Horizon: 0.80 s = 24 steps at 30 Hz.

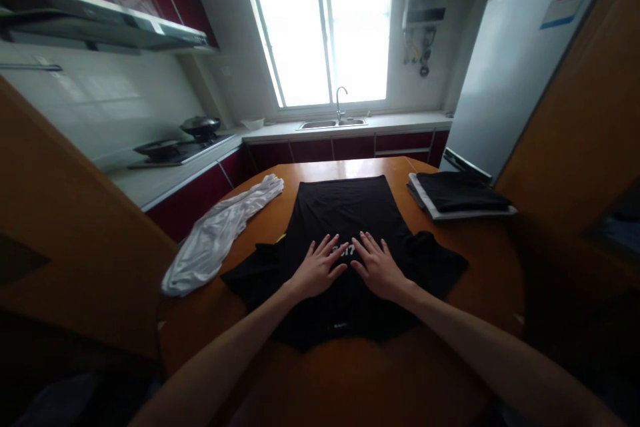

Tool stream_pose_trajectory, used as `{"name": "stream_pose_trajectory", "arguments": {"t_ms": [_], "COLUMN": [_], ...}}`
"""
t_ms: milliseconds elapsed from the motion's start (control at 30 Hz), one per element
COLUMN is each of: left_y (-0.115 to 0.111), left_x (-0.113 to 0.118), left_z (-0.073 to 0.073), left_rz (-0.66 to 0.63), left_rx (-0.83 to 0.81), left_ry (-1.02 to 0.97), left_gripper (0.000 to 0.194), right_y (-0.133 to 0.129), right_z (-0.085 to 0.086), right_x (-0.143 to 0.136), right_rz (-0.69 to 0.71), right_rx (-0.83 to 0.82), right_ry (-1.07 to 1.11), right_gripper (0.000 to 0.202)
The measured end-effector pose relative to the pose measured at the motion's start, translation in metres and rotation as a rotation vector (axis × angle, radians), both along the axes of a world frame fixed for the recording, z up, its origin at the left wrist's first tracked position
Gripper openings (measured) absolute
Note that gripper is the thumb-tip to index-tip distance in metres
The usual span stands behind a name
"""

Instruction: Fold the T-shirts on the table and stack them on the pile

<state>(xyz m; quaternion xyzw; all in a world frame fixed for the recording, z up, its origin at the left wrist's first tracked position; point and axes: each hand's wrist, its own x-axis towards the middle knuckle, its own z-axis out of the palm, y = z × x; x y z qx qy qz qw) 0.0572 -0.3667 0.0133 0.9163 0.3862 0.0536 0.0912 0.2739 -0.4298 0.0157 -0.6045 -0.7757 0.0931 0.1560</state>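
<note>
A black T-shirt is spread on a round-edged wooden table, its hem toward the window and its collar toward me. White characters, partly covered by my fingers, show at its middle. My left hand rests palm down on the shirt, fingers spread. Beside it, my right hand lies in the same way, fingers apart, the two hands close but not touching. Both sleeves reach out to the sides, the right one bunched.
On the wooden table, a crumpled white garment lies at the left, and a stack of folded clothes sits at the right. Behind are a counter with a sink, a stove with pans and a fridge.
</note>
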Motion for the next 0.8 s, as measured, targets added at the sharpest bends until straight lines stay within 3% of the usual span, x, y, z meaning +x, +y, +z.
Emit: {"name": "stream_pose_trajectory", "arguments": {"t_ms": [200,333,500,667,800], "left_y": [-0.005,0.003,0.017,0.036,0.046], "left_x": [-0.002,-0.011,-0.026,-0.046,-0.064], "left_z": [0.012,0.016,0.015,0.020,0.020], "left_rz": [0.006,0.153,0.292,0.421,0.496], "left_rx": [-0.069,-0.024,-0.064,0.063,-0.070], "left_ry": [-0.029,-0.036,0.026,0.005,0.126], "left_gripper": [0.058,0.060,0.065,0.064,0.068], "right_y": [0.001,0.003,0.004,0.008,0.008], "right_z": [-0.002,-0.005,-0.013,-0.019,-0.021], "right_x": [0.000,0.000,0.000,0.003,0.005], "right_rz": [-0.042,-0.096,-0.071,-0.110,-0.113], "right_rx": [-0.023,0.092,-0.038,-0.022,-0.062], "right_ry": [-0.017,-0.006,-0.049,-0.045,-0.070], "right_gripper": [0.065,0.065,0.065,0.065,0.066]}}
